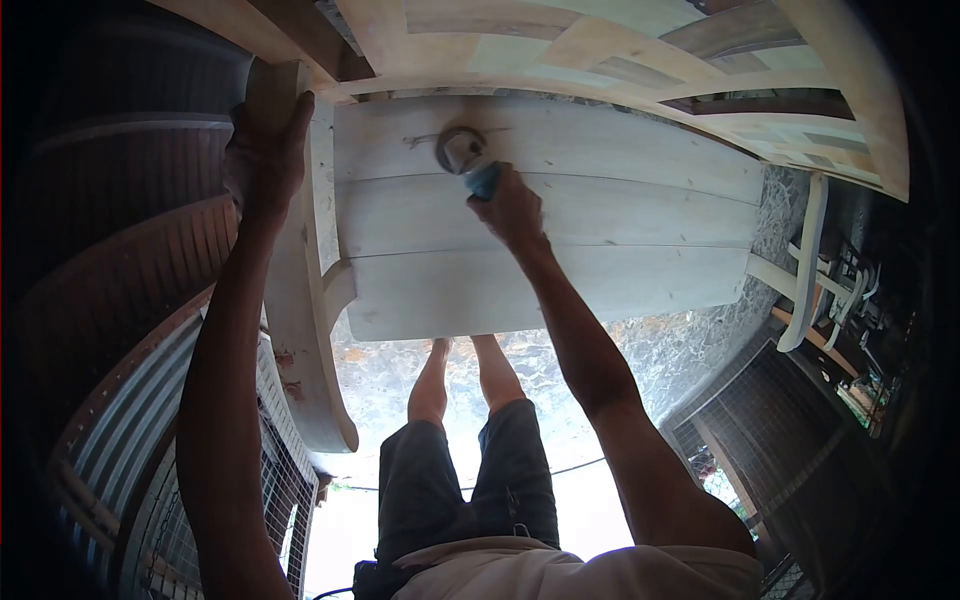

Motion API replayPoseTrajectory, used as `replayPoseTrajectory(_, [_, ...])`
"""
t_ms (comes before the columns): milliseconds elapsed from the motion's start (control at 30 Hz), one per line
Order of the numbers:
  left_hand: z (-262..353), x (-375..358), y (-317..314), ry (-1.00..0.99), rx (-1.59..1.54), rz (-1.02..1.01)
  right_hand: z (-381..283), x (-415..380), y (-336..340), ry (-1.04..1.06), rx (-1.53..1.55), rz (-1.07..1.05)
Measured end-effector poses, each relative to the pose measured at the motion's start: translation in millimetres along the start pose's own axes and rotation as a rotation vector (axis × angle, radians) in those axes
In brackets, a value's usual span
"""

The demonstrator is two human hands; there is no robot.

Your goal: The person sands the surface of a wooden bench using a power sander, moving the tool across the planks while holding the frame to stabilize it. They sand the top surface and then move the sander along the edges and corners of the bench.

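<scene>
Holding an angle grinder (482, 180) by its teal body, the right grip (512, 208) is closed around the tool over a pale plank seat (600, 220). The grinder is at the left part of the seat, its round disc (460, 150) over the plank nearest the backrest (570, 42); the disc is blurred, so whether it touches the wood cannot be told. A thin dark streak crosses the surface just beside it. The left grip (265, 165) is wrapped around the end of a broad wooden armrest (297, 330), with the thumb on the seat side. The curved backrest has patches of lighter and darker wood and some dark slots; a second armrest (806, 265) stands at the far right end.

At the waist, by the white shirt (590, 572) and dark shorts (515, 460), is a dark pouch (375, 578); its contents are hidden.

The seat stands above a rough, mottled floor (690, 345), brightly lit toward the person. Wire-mesh panels line both sides, the left one (287, 480) beside corrugated sheeting (145, 400), the right one (770, 430) in shade. Metal and wooden pieces (855, 290) crowd the dim right edge, too dark to identify.
</scene>
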State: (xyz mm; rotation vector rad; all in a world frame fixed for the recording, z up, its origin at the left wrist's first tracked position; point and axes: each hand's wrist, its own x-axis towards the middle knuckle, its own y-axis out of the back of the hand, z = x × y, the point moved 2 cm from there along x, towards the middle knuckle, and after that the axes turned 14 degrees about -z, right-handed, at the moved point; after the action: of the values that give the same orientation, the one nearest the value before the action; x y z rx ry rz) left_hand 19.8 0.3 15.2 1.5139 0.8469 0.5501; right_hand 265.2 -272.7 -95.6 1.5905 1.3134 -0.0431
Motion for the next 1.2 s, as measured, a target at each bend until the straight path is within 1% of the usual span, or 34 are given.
replayPoseTrajectory(67, [-0.4, -2.8, 1.0, 0.002, 0.009, -0.008, 25.2, -3.4, 16.6, -0.086, 0.033, 0.027])
replayPoseTrajectory(100, [-0.8, -3.2, -0.1, -0.002, 0.008, 0.0, 28.6, -8.8, 30.8, -0.146, 0.045, -0.009])
replayPoseTrajectory(133, [0.1, -3.4, 1.9, -0.007, 0.008, 0.007, 39.6, -10.7, 37.8, -0.175, 0.052, 0.026])
replayPoseTrajectory(233, [5.1, 0.4, 6.1, 0.094, -0.129, -0.057, 62.5, -13.9, 54.9, -0.31, 0.135, 0.128])
replayPoseTrajectory(267, [4.1, 1.7, 4.4, 0.128, -0.176, -0.08, 65.7, -15.1, 58.0, -0.348, 0.199, 0.168])
replayPoseTrajectory(367, [-6.2, 3.3, -15.1, 0.191, -0.288, -0.126, 62.0, 4.1, 41.1, -0.401, 0.198, 0.297])
replayPoseTrajectory(400, [-3.7, 3.0, -14.4, 0.189, -0.304, -0.11, 46.5, 8.5, 36.8, -0.349, 0.195, 0.269])
replayPoseTrajectory(500, [-1.8, 4.9, -6.6, 0.24, -0.244, -0.158, -12.7, 28.9, 10.8, -0.156, 0.143, 0.112])
replayPoseTrajectory(533, [-2.0, 3.9, -4.9, 0.246, -0.236, -0.154, -31.4, 37.3, -6.6, -0.045, 0.119, 0.087])
replayPoseTrajectory(567, [-1.2, 3.1, -6.8, 0.231, -0.255, -0.146, -49.9, 43.6, -24.5, 0.058, 0.091, 0.066])
replayPoseTrajectory(633, [-1.1, 1.8, -12.6, 0.17, -0.271, -0.094, -87.7, 50.1, -51.4, 0.181, 0.003, -0.025])
replayPoseTrajectory(700, [-2.4, -0.1, -18.5, 0.079, -0.259, -0.008, -114.7, 51.5, -59.9, 0.273, -0.107, -0.103])
replayPoseTrajectory(767, [-1.5, -3.9, -3.2, -0.034, -0.052, 0.07, -109.1, 54.5, -48.5, 0.26, -0.104, -0.1])
replayPoseTrajectory(800, [-0.7, -2.9, -1.2, -0.016, -0.014, 0.04, -107.5, 56.1, -45.1, 0.256, -0.098, -0.103])
replayPoseTrajectory(867, [-2.4, -2.3, -4.1, -0.046, -0.043, 0.075, -71.2, 61.9, -20.7, 0.198, -0.045, -0.055])
replayPoseTrajectory(933, [-5.2, -2.5, -4.8, -0.068, -0.021, 0.106, -29.0, 56.0, 9.4, 0.119, 0.0, 0.074])
replayPoseTrajectory(967, [-5.3, -2.6, -3.3, -0.076, 0.015, 0.119, -9.8, 52.2, 26.3, -0.041, 0.046, 0.08])
replayPoseTrajectory(1000, [-4.6, -1.5, -2.9, -0.085, 0.049, 0.133, 7.3, 44.9, 42.8, -0.143, 0.088, 0.107])
replayPoseTrajectory(1033, [-6.3, 2.2, -7.5, 0.035, -0.101, 0.115, 24.4, 37.6, 55.6, -0.217, 0.161, 0.147])
replayPoseTrajectory(1067, [-6.7, 3.6, -16.2, 0.149, -0.251, 0.089, 37.1, 31.8, 63.1, -0.264, 0.137, 0.218])
replayPoseTrajectory(1100, [-5.0, 7.5, -18.0, 0.203, -0.317, 0.044, 45.6, 27.5, 71.1, -0.336, 0.127, 0.217])
replayPoseTrajectory(1133, [-1.7, 11.2, -15.2, 0.261, -0.379, 0.001, 51.1, 27.6, 72.7, -0.338, 0.117, 0.234])
replayPoseTrajectory(1167, [2.5, 10.7, -13.4, 0.264, -0.355, -0.072, 55.2, 24.0, 67.6, -0.343, 0.107, 0.239])
replayPoseTrajectory(1200, [2.7, 9.4, -7.1, 0.298, -0.376, -0.114, 48.0, 18.5, 61.0, -0.317, 0.119, 0.178])
